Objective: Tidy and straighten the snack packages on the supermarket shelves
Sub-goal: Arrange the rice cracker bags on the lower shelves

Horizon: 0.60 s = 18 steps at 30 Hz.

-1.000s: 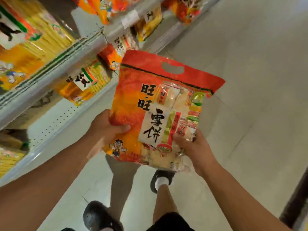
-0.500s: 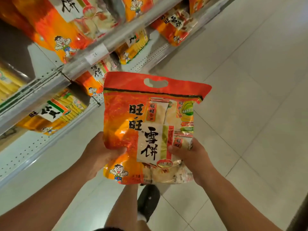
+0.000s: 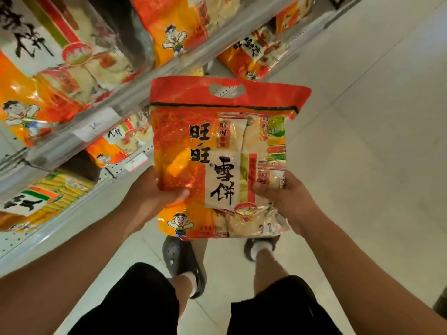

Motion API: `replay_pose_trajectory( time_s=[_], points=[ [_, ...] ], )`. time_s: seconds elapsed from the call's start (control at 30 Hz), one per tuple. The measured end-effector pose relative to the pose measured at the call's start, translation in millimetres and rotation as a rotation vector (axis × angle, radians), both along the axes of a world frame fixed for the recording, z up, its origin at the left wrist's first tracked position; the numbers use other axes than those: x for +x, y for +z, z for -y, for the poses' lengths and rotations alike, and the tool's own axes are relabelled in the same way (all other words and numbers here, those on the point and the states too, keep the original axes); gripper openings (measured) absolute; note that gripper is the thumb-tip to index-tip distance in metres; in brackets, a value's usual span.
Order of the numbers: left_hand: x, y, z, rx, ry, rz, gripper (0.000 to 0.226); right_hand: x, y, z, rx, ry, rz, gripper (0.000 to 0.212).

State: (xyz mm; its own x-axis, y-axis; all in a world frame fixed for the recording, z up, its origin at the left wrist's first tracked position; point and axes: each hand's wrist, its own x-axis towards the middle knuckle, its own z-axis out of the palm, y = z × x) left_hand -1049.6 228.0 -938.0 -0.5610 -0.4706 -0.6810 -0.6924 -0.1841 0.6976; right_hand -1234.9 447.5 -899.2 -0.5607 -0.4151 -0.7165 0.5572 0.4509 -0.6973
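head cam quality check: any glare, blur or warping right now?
Head view: the held snack bag is sharp, with specular glare on its orange foil; shelf packages at upper left are smeared and soft; wide-angle warping bends the shelf edge; the light is dim and warm-toned.

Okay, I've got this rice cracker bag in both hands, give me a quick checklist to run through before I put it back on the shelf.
1. Two-handed hold: ok. The left hand and right hand each grip a lower side of the rice cracker bag.
2. Bag upright, front facing you: ok. The handle cutout is on top.
3. Bag undamaged: front looks intact; back cannot tell.
4. Matching product on the shelf: ok. Similar orange bags sit behind the price tag.
5. Free slot for it: cannot tell; a dark gap shows beside those bags.
6. Feet clear of the shelf base: ok.
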Motion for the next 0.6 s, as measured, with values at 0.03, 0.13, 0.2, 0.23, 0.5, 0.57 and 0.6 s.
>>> replay_pose_trajectory(
  time_s=[0.03,0.13,0.2,0.23,0.5,0.57,0.6],
  points=[
    [-12,-7,-1,-0.015,-0.004,-0.008,0.076,-14,-9,2,-0.02,0.003,0.016,0.048],
    [-45,-34,-3,-0.04,0.011,-0.001,0.087,-58,-42,5,-0.06,0.052,0.03,0.054],
    [-66,-54,-8,-0.035,0.033,0.003,0.094,-85,-64,6,-0.092,0.112,0.049,0.053],
    [-76,-64,-12,-0.028,0.046,0.016,0.1,-98,-76,6,-0.094,0.134,0.049,0.05],
    [-147,-133,-26,-0.044,0.116,0.096,0.075,-206,-156,42,-0.11,0.258,0.043,0.04],
    [-159,-152,-25,-0.118,0.212,0.1,0.061,-227,-168,53,-0.165,0.25,0.09,0.046],
    [-163,-163,-22,-0.13,0.226,0.099,0.057,-235,-175,59,-0.187,0.259,0.105,0.047]
  ],
)
